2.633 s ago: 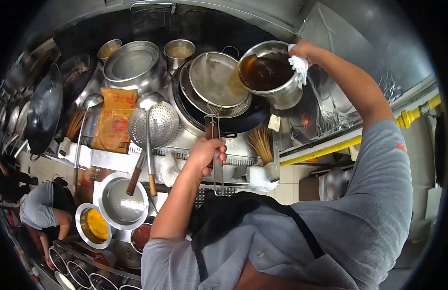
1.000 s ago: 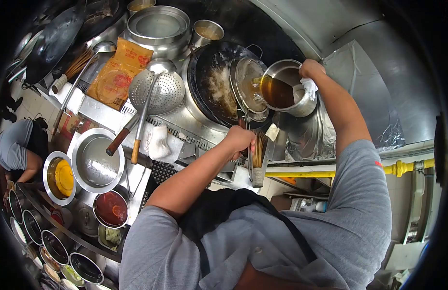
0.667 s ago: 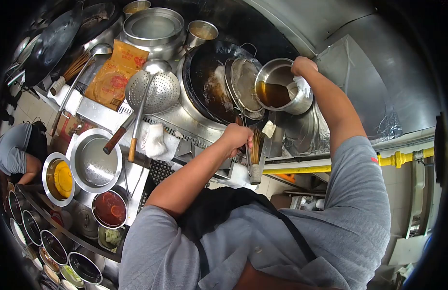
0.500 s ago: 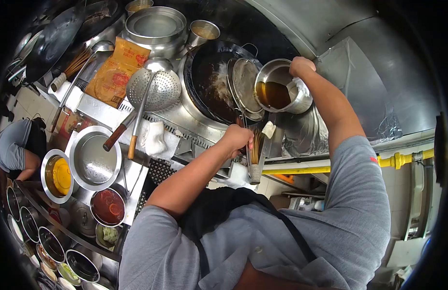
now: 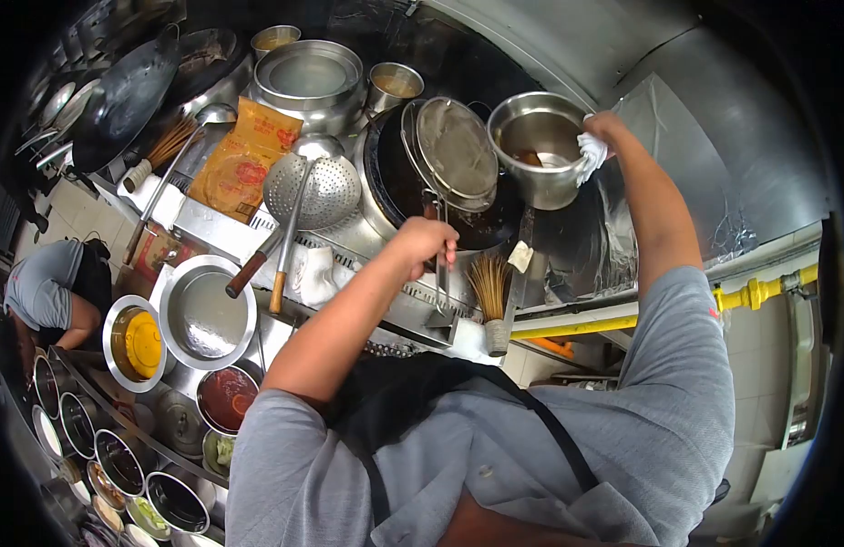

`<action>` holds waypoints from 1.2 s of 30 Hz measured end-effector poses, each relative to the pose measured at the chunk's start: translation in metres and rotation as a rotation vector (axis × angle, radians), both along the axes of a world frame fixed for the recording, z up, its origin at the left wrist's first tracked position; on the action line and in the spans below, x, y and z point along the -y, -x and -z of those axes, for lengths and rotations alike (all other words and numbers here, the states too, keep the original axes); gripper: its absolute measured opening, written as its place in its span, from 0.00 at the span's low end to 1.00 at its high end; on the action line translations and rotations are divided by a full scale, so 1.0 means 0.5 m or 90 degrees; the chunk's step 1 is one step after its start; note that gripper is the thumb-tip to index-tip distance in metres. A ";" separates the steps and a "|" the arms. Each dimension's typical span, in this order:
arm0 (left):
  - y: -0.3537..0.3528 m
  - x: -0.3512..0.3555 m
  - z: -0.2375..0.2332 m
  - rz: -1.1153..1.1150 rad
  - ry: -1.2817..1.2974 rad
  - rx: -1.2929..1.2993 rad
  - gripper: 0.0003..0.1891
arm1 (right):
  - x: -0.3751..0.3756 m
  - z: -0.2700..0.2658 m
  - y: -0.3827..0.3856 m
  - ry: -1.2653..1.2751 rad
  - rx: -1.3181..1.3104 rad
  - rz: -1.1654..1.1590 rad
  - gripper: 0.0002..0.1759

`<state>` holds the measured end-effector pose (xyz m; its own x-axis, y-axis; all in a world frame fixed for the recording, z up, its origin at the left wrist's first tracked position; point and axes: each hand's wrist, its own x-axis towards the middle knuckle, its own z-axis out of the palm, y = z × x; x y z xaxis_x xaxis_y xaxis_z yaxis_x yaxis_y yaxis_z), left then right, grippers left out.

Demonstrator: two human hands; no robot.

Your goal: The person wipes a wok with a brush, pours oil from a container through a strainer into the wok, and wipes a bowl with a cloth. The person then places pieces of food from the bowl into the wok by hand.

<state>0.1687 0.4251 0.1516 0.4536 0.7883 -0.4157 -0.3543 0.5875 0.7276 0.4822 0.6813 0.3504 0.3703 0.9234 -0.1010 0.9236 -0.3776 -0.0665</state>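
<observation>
My left hand (image 5: pixel 427 244) is closed around the handle of a round fine-mesh strainer (image 5: pixel 456 146), held tilted over the black wok (image 5: pixel 502 226). A second metal rim shows behind the mesh. Dark liquid lies in the wok, partly hidden by the strainer. My right hand (image 5: pixel 608 130) grips the far-right side of a steel pot (image 5: pixel 545 187), with a white cloth (image 5: pixel 592 157) between hand and pot. The pot is nearly upright beside the strainer, and some brown liquid shows inside it.
A perforated skimmer (image 5: pixel 313 193) and an orange bag (image 5: pixel 242 164) lie left of the wok. A bamboo brush (image 5: pixel 490 292) stands near the front edge. Steel bowls (image 5: pixel 206 310) and sauce pots sit at left, where another person (image 5: pixel 53 287) bends. A yellow pipe (image 5: pixel 577 326) runs at right.
The pot has gone from tilted to nearly upright, and the brown liquid has drawn back from its lip. My left hand has moved left with the strainer. The camera view has shifted slightly.
</observation>
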 end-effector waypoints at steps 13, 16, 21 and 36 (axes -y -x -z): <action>0.141 -0.065 0.022 0.090 -0.051 -0.044 0.11 | 0.030 -0.096 0.141 -0.069 -0.402 0.049 0.08; 0.137 -0.051 0.076 0.116 -0.012 0.028 0.10 | -0.001 -0.084 0.217 -0.046 -0.590 -0.029 0.06; 0.150 -0.014 0.087 0.155 0.034 0.120 0.12 | -0.054 -0.029 0.403 -0.010 -0.594 -0.109 0.08; 0.190 0.022 0.069 0.079 0.040 0.104 0.10 | -0.061 0.085 0.781 0.025 -0.563 -0.247 0.09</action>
<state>0.0736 0.4141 0.1171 0.6111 0.6970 -0.3751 -0.3869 0.6764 0.6267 0.0917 0.7118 0.3080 -0.1838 0.9557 -0.2300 0.6069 -0.0737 -0.7913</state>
